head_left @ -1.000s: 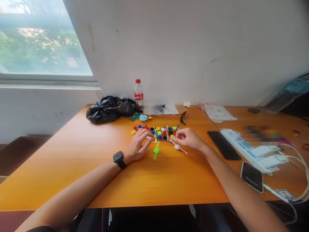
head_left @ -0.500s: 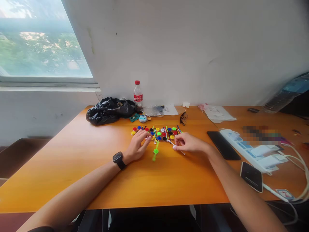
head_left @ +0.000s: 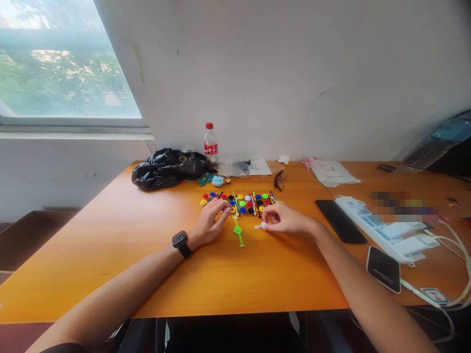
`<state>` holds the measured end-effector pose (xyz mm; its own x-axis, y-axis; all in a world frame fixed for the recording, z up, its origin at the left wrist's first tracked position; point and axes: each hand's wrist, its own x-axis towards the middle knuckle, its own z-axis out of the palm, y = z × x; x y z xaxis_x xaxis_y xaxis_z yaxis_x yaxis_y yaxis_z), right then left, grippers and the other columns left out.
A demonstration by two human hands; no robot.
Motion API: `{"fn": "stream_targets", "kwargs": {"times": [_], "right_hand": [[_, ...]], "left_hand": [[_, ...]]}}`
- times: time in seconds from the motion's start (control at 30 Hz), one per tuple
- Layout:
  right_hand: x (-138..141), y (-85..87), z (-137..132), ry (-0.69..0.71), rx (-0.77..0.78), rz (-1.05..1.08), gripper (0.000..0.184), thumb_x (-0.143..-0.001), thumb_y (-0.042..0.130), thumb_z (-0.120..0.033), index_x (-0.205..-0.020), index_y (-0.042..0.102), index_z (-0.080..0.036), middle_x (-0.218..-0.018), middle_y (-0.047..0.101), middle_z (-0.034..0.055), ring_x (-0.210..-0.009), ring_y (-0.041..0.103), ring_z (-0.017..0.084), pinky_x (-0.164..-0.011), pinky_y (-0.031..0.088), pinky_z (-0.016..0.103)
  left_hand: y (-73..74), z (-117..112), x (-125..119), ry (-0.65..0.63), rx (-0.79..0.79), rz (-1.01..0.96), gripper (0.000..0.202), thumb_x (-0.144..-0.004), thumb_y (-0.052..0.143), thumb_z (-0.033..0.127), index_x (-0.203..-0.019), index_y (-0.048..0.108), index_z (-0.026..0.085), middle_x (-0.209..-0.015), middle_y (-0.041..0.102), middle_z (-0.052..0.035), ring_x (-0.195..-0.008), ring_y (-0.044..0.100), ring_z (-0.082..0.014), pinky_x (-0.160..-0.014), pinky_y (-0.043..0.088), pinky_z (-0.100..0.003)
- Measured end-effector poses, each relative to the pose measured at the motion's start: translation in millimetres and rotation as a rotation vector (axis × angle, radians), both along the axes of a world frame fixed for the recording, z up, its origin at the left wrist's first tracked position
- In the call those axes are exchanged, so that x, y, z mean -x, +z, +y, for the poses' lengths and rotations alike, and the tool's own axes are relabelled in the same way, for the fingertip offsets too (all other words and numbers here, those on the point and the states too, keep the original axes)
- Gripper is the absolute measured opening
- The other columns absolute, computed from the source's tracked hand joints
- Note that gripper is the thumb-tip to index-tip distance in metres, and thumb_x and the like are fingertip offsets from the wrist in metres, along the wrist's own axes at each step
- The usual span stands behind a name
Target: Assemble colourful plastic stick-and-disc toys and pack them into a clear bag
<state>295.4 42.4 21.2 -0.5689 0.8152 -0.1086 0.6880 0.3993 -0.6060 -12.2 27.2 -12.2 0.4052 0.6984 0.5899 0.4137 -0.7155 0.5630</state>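
My right hand [head_left: 285, 218] has thumb and forefinger closed on a small white spinner toy [head_left: 263, 225] with a round hub and thin arm, just above or on the desk. My left hand [head_left: 211, 221], wearing a black watch [head_left: 180, 239], rests on the desk with its fingers loosely out and nothing visible in them. Between the hands stands a green spinner toy [head_left: 238, 230] with two long arms. Beyond the fingertips lie rows of coloured round pieces [head_left: 242, 203] in red, blue, yellow, black, white and green, with thin coloured sticks [head_left: 253, 202] among them.
A black plastic bag [head_left: 165, 169], a cola bottle [head_left: 210, 144] and a small round tin [head_left: 218, 181] stand at the back. Glasses [head_left: 279, 180] lie behind the pieces. On the right are a black phone [head_left: 340, 220], a white power strip [head_left: 379, 228] and a charging device [head_left: 383, 268].
The green spinner has turned to another angle. The white spinner in my right hand has also turned, its arm now pointing left. My left hand stays in place.
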Motion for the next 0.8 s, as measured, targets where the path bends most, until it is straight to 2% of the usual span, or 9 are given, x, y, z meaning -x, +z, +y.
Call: {"fn": "stream_targets", "kwargs": {"times": [0.23,0.43,0.5,0.63,0.8], "right_hand": [[7.1,-0.7,-4.3,0.021,-0.014,0.063,0.025,-0.084,0.077,-0.043,-0.09,0.072,-0.02,-0.068,0.049,-0.0044,-0.063,0.046,0.013,-0.058,0.032,0.026],[-0.6,4.0,0.6,-0.032,-0.068,0.27,0.016,-0.086,0.073,-0.034,-0.091,0.068,-0.02,-0.064,0.039,-0.0067,-0.059,0.038,0.012,-0.058,0.03,0.027],[-1.1,3.0,1.9,-0.04,-0.08,0.273,0.013,-0.086,0.072,-0.032,-0.089,0.068,-0.019,-0.066,0.042,-0.0054,-0.061,0.041,0.013,-0.059,0.033,0.027],[3.2,-2.2,1.3,-0.002,-0.086,0.206,0.013,-0.083,0.075,-0.031,-0.089,0.071,-0.02,-0.077,0.059,-0.0006,-0.071,0.051,0.015,-0.064,0.04,0.027],[7.1,-4.3,-0.7,0.078,-0.087,0.184,0.021,-0.083,0.08,-0.04,-0.085,0.073,-0.02,-0.091,0.068,0.0036,-0.085,0.06,0.019,-0.076,0.046,0.03]], "left_hand": [[-0.1,-0.4,0.1,0.006,0.008,0.003,0.027,-0.112,0.043,0.034,-0.1,0.063,0.021,-0.093,0.067,-0.0057,-0.087,0.056,-0.0211,-0.084,0.045,-0.037],[0.1,-0.5,0.6,0.004,0.007,0.001,0.028,-0.112,0.042,0.035,-0.1,0.063,0.021,-0.093,0.067,-0.006,-0.087,0.057,-0.0212,-0.085,0.045,-0.037],[-1.3,0.0,0.8,-0.003,0.01,0.0,0.027,-0.112,0.044,0.035,-0.1,0.063,0.021,-0.092,0.067,-0.0057,-0.086,0.058,-0.0206,-0.083,0.046,-0.035],[-3.8,0.9,-0.2,-0.028,0.036,0.002,0.029,-0.112,0.045,0.036,-0.094,0.062,0.02,-0.088,0.065,-0.0049,-0.082,0.058,-0.0184,-0.077,0.046,-0.032],[-3.0,0.7,-2.7,-0.074,0.075,0.047,0.034,-0.11,0.048,0.039,-0.087,0.061,0.019,-0.077,0.062,-0.0025,-0.071,0.053,-0.0154,-0.07,0.044,-0.03]]}}
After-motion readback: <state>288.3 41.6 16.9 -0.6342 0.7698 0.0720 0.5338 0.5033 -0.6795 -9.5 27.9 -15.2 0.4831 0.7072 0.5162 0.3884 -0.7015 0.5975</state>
